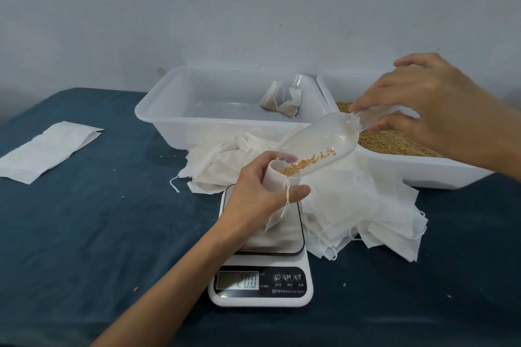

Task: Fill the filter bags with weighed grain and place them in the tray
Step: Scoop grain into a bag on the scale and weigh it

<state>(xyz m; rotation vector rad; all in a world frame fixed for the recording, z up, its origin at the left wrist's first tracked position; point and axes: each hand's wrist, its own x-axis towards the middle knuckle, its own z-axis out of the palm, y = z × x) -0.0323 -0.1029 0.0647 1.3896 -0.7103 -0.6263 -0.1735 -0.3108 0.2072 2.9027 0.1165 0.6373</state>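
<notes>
My left hand (pixel 258 194) grips a white filter bag (pixel 275 175) by its open mouth, just above the steel pan of a white kitchen scale (pixel 262 262). My right hand (pixel 423 110) pinches the handle of a clear plastic scoop (pixel 318 138), tilted down to the left with its lip inside the bag's mouth. Golden grain lies along the scoop's lower side and runs into the bag. The scale's display reads about 20.0. Behind stands a white tray (pixel 158 110) holding two filled bags (pixel 282 98) in its back right corner.
A second white tray of grain (pixel 394 144) stands at the right, under my right hand. A heap of empty filter bags (pixel 366 211) lies between trays and scale. A flat white paper sheet (pixel 48 146) lies at the left on the blue cloth. A few loose grains dot the cloth.
</notes>
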